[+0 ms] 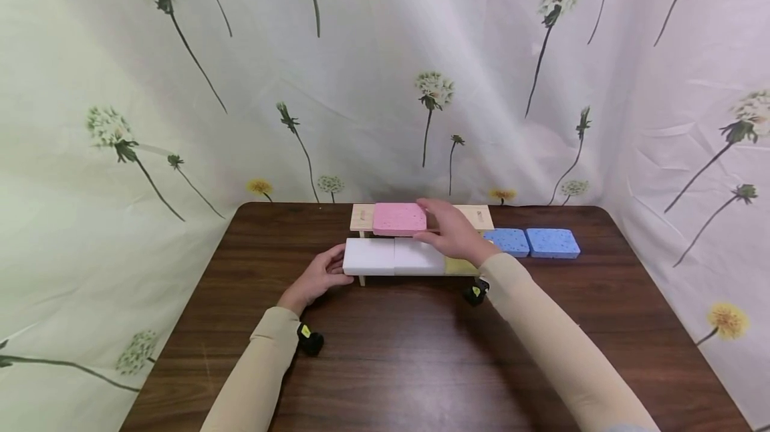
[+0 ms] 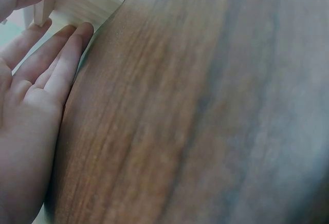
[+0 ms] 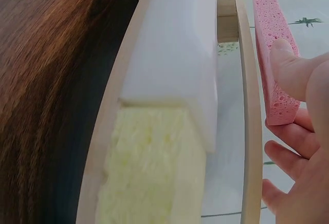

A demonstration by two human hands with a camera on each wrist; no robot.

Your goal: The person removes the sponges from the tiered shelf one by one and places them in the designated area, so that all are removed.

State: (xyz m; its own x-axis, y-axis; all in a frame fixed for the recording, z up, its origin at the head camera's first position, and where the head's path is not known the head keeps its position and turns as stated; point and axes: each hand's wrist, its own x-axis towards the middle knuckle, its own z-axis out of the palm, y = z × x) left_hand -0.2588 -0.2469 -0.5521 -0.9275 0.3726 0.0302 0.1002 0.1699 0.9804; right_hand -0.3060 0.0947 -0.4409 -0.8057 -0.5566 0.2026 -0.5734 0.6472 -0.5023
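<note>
A small two-tier wooden rack (image 1: 363,218) stands at the back of the table. Above its rear shelf is a pink sponge (image 1: 398,218), which my right hand (image 1: 451,228) pinches by its right end. The right wrist view shows the thumb on one face of the pink sponge (image 3: 272,80) and fingers under its near end. Along the front shelf lie two white foam sponges (image 1: 369,257) and a yellow sponge (image 1: 460,267), partly covered by my right wrist. My left hand (image 1: 319,276) holds the rack's left end, its thumb in front and fingertips against the wood (image 2: 82,3).
Two blue sponges (image 1: 553,243) lie side by side on the dark wood-grain table (image 1: 409,352), right of the rack. A white curtain (image 1: 373,84) with a dandelion print hangs right behind the table and along both sides.
</note>
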